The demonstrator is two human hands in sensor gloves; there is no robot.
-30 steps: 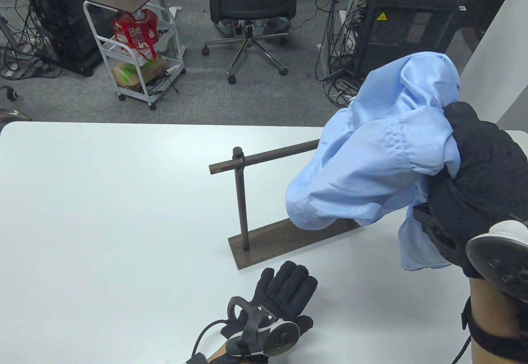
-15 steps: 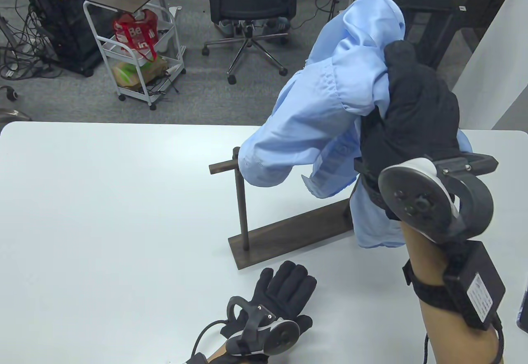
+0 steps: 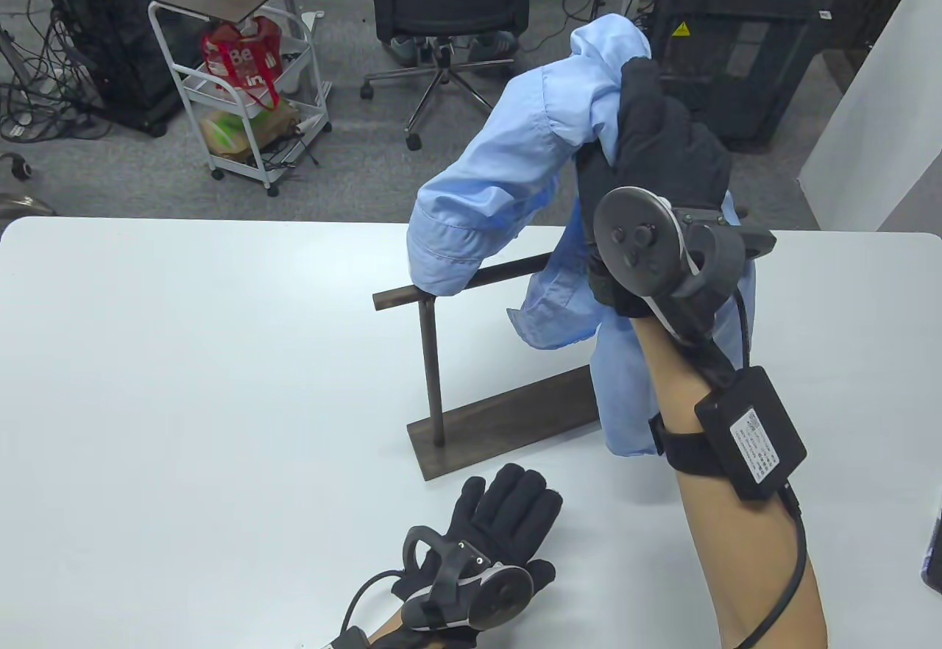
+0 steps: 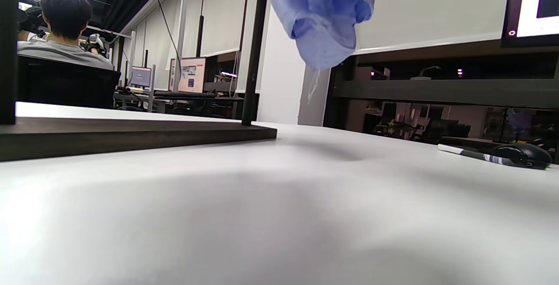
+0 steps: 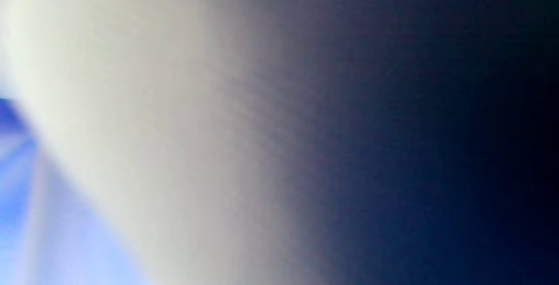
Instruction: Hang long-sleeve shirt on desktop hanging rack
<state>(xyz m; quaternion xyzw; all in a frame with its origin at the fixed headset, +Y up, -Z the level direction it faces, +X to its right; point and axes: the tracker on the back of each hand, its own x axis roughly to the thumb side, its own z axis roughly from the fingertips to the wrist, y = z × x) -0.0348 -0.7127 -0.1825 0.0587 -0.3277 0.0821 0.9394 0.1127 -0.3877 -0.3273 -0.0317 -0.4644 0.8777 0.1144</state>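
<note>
My right hand (image 3: 647,141) grips a bunched light-blue long-sleeve shirt (image 3: 508,163) and holds it raised over the dark wooden hanging rack (image 3: 434,355). One sleeve cuff (image 3: 441,259) hangs down to the rack's horizontal bar (image 3: 500,272) near its left post. The rest of the shirt drapes below my hand in front of the rack's right end. My left hand (image 3: 508,524) rests flat on the white table (image 3: 184,384), fingers spread, just in front of the rack's base. The left wrist view shows the base (image 4: 131,134) and hanging shirt fabric (image 4: 323,14). The right wrist view is blurred.
Beyond the table's far edge stand a white rolling cart (image 3: 243,82), an office chair (image 3: 449,9) and black computer cases (image 3: 728,45). A black mouse (image 4: 519,154) and a pen lie on the table at the right in the left wrist view.
My right hand carried the shirt from the right of the rack leftward and farther back over it; the sleeve cuff now reaches the bar near the left post. My left hand has not moved.
</note>
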